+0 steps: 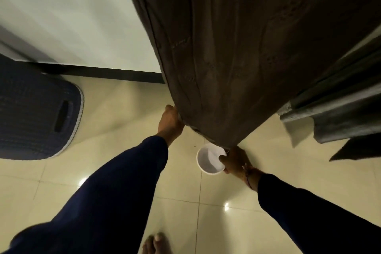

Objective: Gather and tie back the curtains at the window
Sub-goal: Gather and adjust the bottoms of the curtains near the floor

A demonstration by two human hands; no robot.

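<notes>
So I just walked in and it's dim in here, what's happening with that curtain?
A person in dark blue sleeves is gathering the brown curtain near its bottom. The left hand grips its left edge, and the right hand is at the hem on the other side, right by a white bowl over the tiled floor. Nothing is tied back yet; a grey curtain hangs loose to the right.

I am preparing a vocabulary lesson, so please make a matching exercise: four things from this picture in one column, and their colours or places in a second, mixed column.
Things:
1. curtain
2. bowl
3. basket
4. left hand

Descriptions:
A. white, on the floor beside the right hand
B. dark blue, with a handle slot
C. brown, hanging in folds
D. at the curtain's left edge

Pairs: 1-C, 2-A, 3-B, 4-D
</notes>
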